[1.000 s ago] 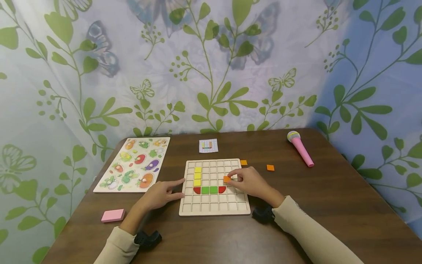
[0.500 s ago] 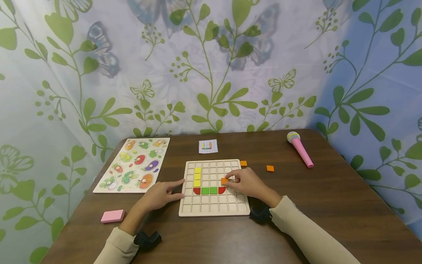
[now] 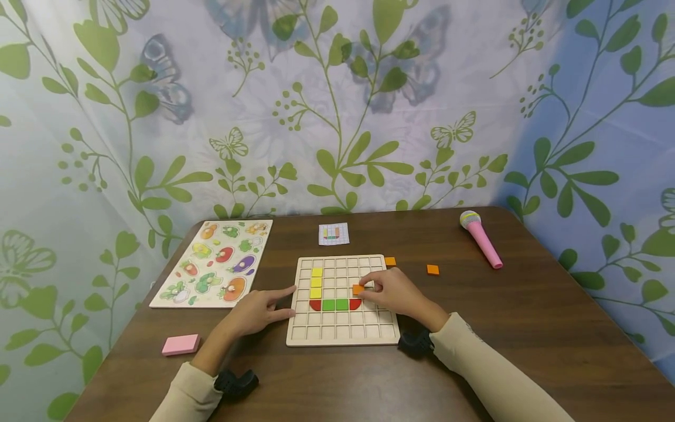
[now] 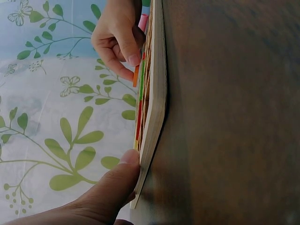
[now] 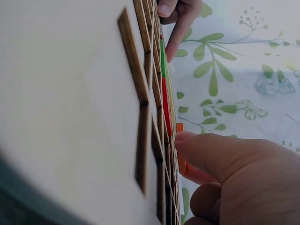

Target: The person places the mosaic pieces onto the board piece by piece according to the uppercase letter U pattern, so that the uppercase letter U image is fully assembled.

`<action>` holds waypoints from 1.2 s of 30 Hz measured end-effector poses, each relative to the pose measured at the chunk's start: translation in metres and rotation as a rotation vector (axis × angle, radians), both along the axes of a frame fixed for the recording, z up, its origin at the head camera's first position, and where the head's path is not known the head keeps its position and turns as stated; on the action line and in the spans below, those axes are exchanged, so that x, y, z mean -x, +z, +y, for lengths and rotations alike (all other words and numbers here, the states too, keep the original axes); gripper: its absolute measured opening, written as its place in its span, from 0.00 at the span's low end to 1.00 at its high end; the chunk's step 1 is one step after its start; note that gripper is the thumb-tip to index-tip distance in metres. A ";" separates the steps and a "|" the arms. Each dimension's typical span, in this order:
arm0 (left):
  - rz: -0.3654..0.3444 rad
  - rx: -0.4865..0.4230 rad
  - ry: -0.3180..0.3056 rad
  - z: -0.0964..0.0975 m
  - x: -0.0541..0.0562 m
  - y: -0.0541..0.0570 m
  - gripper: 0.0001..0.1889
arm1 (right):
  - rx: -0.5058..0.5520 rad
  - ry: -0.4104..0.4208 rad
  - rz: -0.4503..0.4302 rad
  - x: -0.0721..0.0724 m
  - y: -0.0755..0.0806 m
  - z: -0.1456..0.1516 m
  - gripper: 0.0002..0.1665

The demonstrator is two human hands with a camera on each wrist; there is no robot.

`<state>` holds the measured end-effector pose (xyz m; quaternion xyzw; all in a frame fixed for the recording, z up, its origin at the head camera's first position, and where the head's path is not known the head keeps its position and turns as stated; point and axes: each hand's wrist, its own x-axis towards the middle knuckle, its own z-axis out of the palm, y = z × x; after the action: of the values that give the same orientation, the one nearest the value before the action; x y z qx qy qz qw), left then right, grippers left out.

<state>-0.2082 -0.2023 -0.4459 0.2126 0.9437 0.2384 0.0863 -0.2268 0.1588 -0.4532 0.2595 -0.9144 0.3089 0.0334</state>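
My right hand [image 3: 392,293] pinches an orange square tile [image 3: 358,290] between thumb and fingers, close over the wooden grid board [image 3: 343,334]. Just in front of that tile lies a red rounded corner piece [image 3: 355,305]. Two green tiles [image 3: 335,305] and another red corner piece [image 3: 315,305] continue the row to the left. Above the left corner piece, yellow tiles [image 3: 316,283] form a column. My left hand [image 3: 255,313] touches the board's left edge with its thumb and straight index finger. In the right wrist view, the thumb [image 5: 206,150] presses against the orange tile [image 5: 180,164].
Two loose orange tiles [image 3: 389,261] [image 3: 433,269] lie beyond the board's right side. A small pattern card [image 3: 333,234] lies behind the board. A vegetable puzzle board [image 3: 216,264] and a pink block [image 3: 181,345] are at left; a pink toy microphone [image 3: 481,239] is at right.
My right hand has moved slightly left and toward me with the orange tile, bringing it over the column above the right red piece. The left hand stays at the board's edge.
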 end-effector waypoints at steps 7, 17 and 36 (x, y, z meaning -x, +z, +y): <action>0.009 -0.003 -0.001 -0.001 0.000 0.000 0.34 | -0.016 0.005 0.006 0.002 -0.001 -0.003 0.12; 0.018 -0.009 0.006 -0.001 0.000 0.000 0.35 | -0.029 0.025 0.031 0.006 -0.006 -0.006 0.12; 0.015 -0.004 -0.004 -0.001 0.000 0.000 0.35 | 0.050 0.022 -0.009 0.009 -0.010 0.008 0.13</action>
<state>-0.2083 -0.2036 -0.4464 0.2165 0.9433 0.2388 0.0794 -0.2363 0.1665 -0.4636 0.2672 -0.9036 0.3332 0.0326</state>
